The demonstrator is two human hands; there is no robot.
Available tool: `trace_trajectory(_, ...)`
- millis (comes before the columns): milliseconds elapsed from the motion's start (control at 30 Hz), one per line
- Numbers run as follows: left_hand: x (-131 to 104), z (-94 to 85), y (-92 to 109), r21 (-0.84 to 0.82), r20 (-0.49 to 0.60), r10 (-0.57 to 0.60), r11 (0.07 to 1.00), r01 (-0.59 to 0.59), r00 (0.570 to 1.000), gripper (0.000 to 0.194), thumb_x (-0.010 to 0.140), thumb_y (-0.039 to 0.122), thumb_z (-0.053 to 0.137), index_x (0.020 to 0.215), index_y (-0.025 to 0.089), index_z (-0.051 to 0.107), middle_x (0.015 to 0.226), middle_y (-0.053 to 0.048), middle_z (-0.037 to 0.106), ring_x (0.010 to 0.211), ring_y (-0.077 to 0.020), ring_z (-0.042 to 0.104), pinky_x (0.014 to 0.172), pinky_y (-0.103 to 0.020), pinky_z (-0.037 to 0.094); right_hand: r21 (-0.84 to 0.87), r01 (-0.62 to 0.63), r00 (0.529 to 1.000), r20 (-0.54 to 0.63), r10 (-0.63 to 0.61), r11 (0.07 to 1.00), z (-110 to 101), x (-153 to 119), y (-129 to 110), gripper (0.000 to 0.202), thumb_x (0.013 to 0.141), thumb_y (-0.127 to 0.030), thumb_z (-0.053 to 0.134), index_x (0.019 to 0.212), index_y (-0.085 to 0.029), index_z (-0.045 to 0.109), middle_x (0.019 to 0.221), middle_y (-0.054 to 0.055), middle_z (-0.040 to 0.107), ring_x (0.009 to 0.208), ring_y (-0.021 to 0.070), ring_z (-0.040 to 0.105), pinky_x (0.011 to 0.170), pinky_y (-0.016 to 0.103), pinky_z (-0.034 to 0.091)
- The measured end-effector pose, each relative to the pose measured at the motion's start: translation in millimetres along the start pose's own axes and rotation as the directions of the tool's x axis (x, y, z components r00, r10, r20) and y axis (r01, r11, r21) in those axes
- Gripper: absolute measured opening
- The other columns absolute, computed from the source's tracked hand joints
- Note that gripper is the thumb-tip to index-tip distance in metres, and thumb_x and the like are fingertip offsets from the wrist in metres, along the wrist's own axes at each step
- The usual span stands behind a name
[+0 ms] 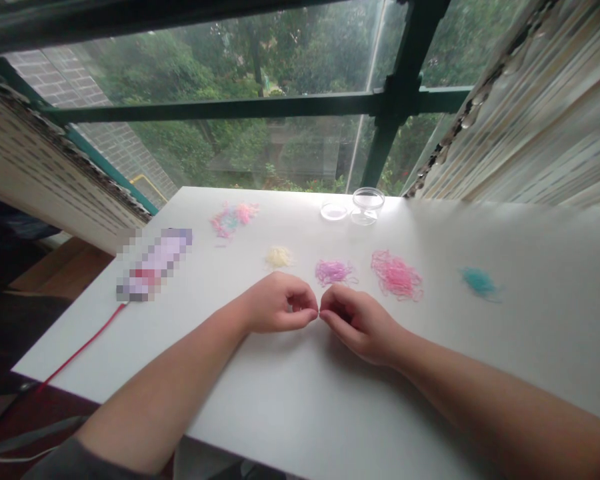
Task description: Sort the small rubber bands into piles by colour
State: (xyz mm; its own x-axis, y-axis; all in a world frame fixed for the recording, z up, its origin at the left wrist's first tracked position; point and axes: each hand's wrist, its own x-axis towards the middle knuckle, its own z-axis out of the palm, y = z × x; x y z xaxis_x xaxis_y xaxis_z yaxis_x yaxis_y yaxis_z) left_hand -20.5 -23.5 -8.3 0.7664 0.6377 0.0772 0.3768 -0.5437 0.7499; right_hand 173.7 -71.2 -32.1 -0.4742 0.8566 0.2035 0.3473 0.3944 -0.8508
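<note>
My left hand (283, 303) and my right hand (357, 321) meet fingertip to fingertip above the white table, both in a pinch. Whatever is between the fingertips is too small to make out. Just beyond them lies a pile of purple rubber bands (333, 271). A pale yellow pile (279, 257) sits behind my left hand, and a larger pink pile (396, 275) behind my right. Farther right is a teal pile (480, 283). At the back left, a mixed pile (233, 219) shows pink, peach and light blue bands.
A clear round tub (367, 205) stands at the table's back edge, with a clear lid (333, 211) beside it. On the left lies a blurred-out phone-like object (157, 263) with a red cable (83, 348). A window and curtains border the white table (545, 320).
</note>
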Motion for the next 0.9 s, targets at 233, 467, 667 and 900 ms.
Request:
trace_trajectory(233,0.3,-1.7,2.5,0.018,0.003,-0.013,1.000,0.013,1.000,0.014,0.074,0.022,0.056,0.073,0.014,0.067,0.062,-0.001,0.063,0.055,-0.0086,0.053,0.052,-0.018,0.040,0.003,-0.026,1.000,0.011,0.026,1.000,-1.1,-0.7,-1.2,0.005,0.083,-0.014,0.046,0.081,-0.019,0.046,0.064,-0.004,0.046,0.056,0.0089,0.039,0.054,0.022,0.032)
trace_trajectory(467,0.1,-4.5,3.5,0.044,0.011,0.001,0.999,-0.001,1.000,0.013,0.074,0.022,0.056,0.072,0.014,0.067,0.062,-0.001,0.063,0.056,-0.0088,0.053,0.053,-0.018,0.040,0.032,-0.062,0.998,0.002,0.062,0.998,-1.4,-1.1,-1.0,0.007,0.084,-0.014,0.045,0.080,-0.020,0.043,0.064,-0.004,0.045,0.056,0.0099,0.039,0.054,0.023,0.032)
trace_trajectory(667,-0.6,-3.0,2.5,0.066,-0.001,0.003,0.998,-0.003,1.000,0.012,0.073,0.021,0.056,0.071,0.014,0.066,0.063,-0.002,0.063,0.056,-0.0091,0.053,0.053,-0.018,0.041,0.059,-0.050,0.998,0.032,0.049,0.997,-1.5,-0.9,-0.3,0.004,0.083,-0.017,0.049,0.085,-0.019,0.046,0.065,-0.004,0.045,0.056,0.0096,0.041,0.054,0.023,0.033)
trace_trajectory(900,0.0,-3.9,0.6,0.066,0.013,0.024,0.998,-0.025,1.000,0.011,0.073,0.019,0.056,0.071,0.014,0.066,0.064,-0.001,0.064,0.058,-0.0088,0.054,0.055,-0.018,0.041,-0.023,-0.033,0.998,0.051,0.034,0.999,-1.5,0.0,-0.6,0.006,0.081,-0.014,0.047,0.084,-0.019,0.047,0.065,-0.004,0.047,0.058,0.0096,0.041,0.055,0.023,0.033)
